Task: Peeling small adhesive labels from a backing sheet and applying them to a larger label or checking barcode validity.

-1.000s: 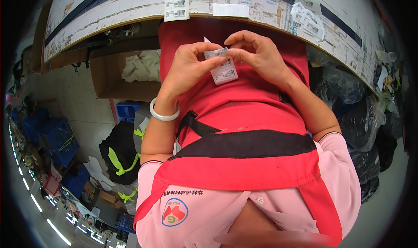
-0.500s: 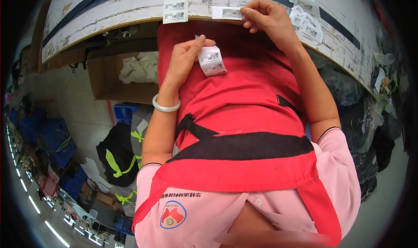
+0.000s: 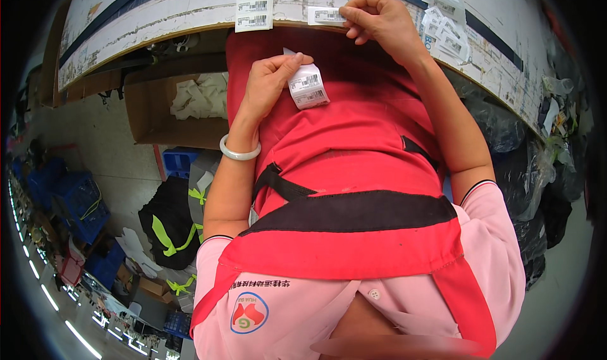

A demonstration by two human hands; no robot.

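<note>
Above my lap, my left hand (image 3: 273, 82) is closed round a short strip of white barcode labels (image 3: 308, 88), thumb on top. The strip curls and its lower end hangs free over the red apron. At the table's near edge, my right hand (image 3: 382, 26) pinches the right end of a single white barcode label (image 3: 325, 16) between thumb and forefinger. This label lies along the edge of the worn white tabletop (image 3: 190, 9). To its left, a longer strip of barcode labels (image 3: 254, 6) lies with its end at the edge.
A loose pile of labels (image 3: 447, 34) lies beyond my right wrist. Under the table at left stands a cardboard box (image 3: 145, 110) with pale cloth inside. Dark plastic-wrapped bundles (image 3: 518, 176) sit at right, and blue crates (image 3: 79, 205) stand on the floor at left.
My right hand has shifted slightly left, its fingertips now further over the single label's right end. My left hand and its strip have barely moved.
</note>
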